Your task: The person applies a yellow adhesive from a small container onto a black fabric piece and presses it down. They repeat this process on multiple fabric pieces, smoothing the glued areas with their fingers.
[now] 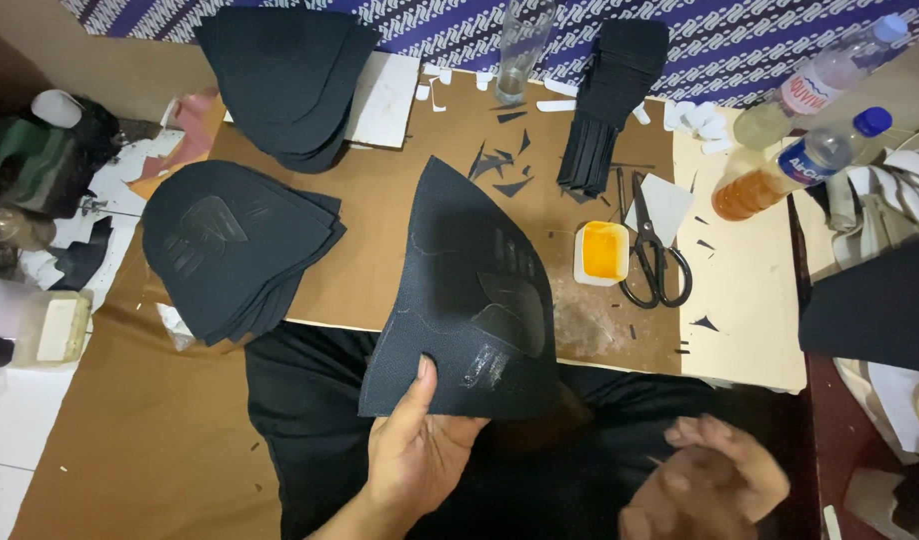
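first, the left hand pinches the lower edge of a black cut panel, thumb on top, holding it raised above the lap and the table edge. the right hand is blurred, loosely curled and empty. support the panel flat; keep fingers off the glossy shape near its lower right. beyond lie scissors, a yellow tub and panel stacks.
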